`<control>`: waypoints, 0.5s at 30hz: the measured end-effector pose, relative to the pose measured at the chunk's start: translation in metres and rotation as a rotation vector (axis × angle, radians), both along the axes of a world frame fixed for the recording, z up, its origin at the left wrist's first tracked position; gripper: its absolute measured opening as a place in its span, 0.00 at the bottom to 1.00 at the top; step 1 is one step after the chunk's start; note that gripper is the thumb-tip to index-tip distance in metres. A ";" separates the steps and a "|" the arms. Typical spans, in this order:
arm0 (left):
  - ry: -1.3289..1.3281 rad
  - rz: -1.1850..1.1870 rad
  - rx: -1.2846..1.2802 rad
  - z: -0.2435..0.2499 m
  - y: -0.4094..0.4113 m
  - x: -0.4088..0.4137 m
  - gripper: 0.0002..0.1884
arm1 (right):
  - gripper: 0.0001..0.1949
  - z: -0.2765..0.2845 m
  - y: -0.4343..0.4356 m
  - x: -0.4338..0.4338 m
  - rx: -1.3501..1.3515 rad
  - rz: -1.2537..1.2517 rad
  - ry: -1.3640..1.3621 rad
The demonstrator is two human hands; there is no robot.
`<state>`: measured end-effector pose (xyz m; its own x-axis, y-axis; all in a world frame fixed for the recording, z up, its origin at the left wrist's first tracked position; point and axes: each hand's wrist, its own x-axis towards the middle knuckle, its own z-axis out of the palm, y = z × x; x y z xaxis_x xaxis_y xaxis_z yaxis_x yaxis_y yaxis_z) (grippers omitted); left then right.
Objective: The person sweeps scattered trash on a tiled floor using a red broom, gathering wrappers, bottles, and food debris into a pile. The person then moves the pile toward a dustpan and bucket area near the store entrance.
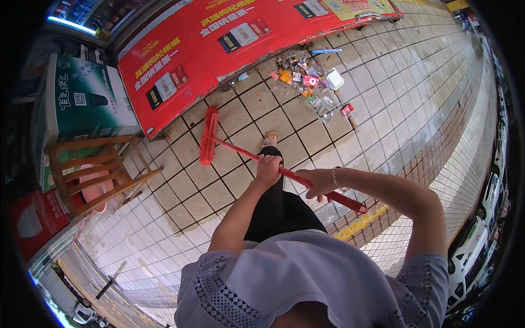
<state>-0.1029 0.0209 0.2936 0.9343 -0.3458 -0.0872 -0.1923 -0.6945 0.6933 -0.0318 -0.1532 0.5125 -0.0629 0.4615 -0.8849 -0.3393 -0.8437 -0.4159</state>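
Note:
A red push broom (209, 136) with red bristles is over the tiled floor, left of my sandalled foot (270, 139). My left hand (269, 170) is closed around the middle of its red handle (295, 176). Nearer the handle's end is my right hand (318, 182), with a bracelet at the wrist; its thumb and palm lie over the handle, and some fingers hang below. Farther ahead, a pile of litter (307, 80) lies on the tiles, with wrappers, clear plastic and a white plastic tray (334, 78). A small red packet (347, 109) lies at its near side.
A long red-covered counter (180, 53) runs along the far left side. A wooden chair (90, 172), a pink basin (95, 186) and a green-and-white freezer cabinet (90, 98) stand at the left. A light blue scrap (243, 76) lies by the counter. Parked cars (471, 250) line the right.

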 end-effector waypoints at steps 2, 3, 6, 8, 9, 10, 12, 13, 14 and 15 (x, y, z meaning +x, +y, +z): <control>-0.008 -0.005 -0.071 -0.004 -0.001 0.017 0.04 | 0.39 0.014 -0.023 0.019 0.007 -0.165 0.214; -0.006 -0.010 -0.110 -0.004 -0.004 0.023 0.04 | 0.42 0.018 -0.041 0.023 -0.020 -0.220 0.296; -0.017 0.013 -0.125 -0.008 -0.048 0.047 0.06 | 0.38 0.037 -0.091 0.034 -0.091 -0.283 0.152; -0.015 -0.013 -0.206 0.003 -0.094 0.071 0.11 | 0.38 0.081 -0.096 0.067 -0.232 -0.171 0.060; 0.025 -0.060 -0.298 0.019 -0.119 0.088 0.13 | 0.38 0.099 -0.108 0.070 -0.272 -0.200 0.014; 0.037 -0.128 -0.332 0.030 -0.140 0.104 0.12 | 0.39 0.114 -0.117 0.074 -0.301 -0.215 -0.036; 0.036 -0.243 -0.370 0.048 -0.168 0.138 0.11 | 0.39 0.146 -0.113 0.080 -0.351 -0.247 -0.111; 0.025 -0.304 -0.386 0.060 -0.179 0.150 0.10 | 0.39 0.161 -0.112 0.078 -0.395 -0.266 -0.130; 0.018 -0.345 -0.395 0.072 -0.191 0.157 0.09 | 0.39 0.175 -0.115 0.074 -0.442 -0.294 -0.151; 0.010 -0.389 -0.393 0.081 -0.200 0.164 0.08 | 0.38 0.184 -0.122 0.072 -0.479 -0.327 -0.172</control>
<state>0.0612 -0.1791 0.3745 0.7308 -0.6737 0.1097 -0.3749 -0.2619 0.8893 0.0398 -0.2751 0.6963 0.1778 -0.0198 -0.9839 -0.5743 -0.8139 -0.0874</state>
